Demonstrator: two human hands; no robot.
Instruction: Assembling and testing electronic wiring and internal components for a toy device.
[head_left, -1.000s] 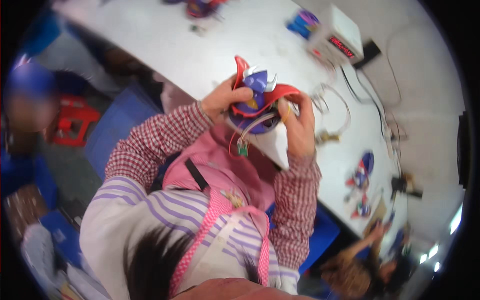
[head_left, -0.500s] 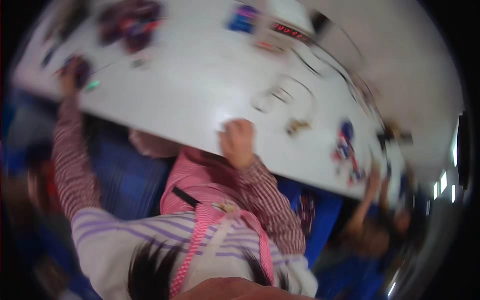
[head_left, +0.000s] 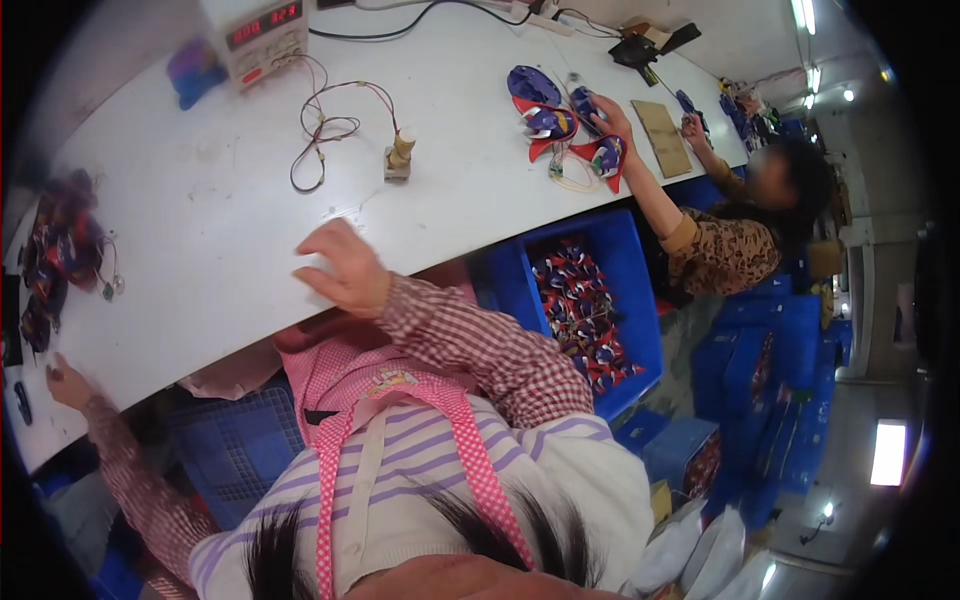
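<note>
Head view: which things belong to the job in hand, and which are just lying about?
Likely in the work:
- pile of purple-and-red parts, nearest the left hand
- small wired tan piece, beyond the open right hand

Seemingly lying about:
- brown board
- blue-and-purple item, too blurred to identify, beside the display box

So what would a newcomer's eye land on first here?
Probably the blue bin packed with red-and-purple toy parts, beside the white table, right of centre. Then the white power supply with glowing red digits, upper left. The empty right hand is over the table.
</note>
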